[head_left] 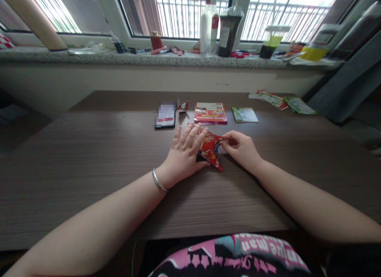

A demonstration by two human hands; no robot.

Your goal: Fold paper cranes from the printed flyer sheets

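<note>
A red printed wrapper (210, 144), glossy and with a blue patch near its right edge, lies on the table with its corners pointing outward. My left hand (186, 150) rests over the left part of it, fingers stretched and spread, hiding that side. At the right edge, my right hand (239, 148) pinches the wrapper between thumb and fingers. Just beyond my hands is a stack of red printed sheets (210, 113). A small folded red piece (183, 106) stands left of the stack.
A phone (165, 115) lies left of the folded piece. Green-and-white packets (245, 114) sit right of the stack, and more loose packets (275, 100) lie at the far right. Bottles, cups and pens line the granite windowsill (184, 60) behind the table (89, 158).
</note>
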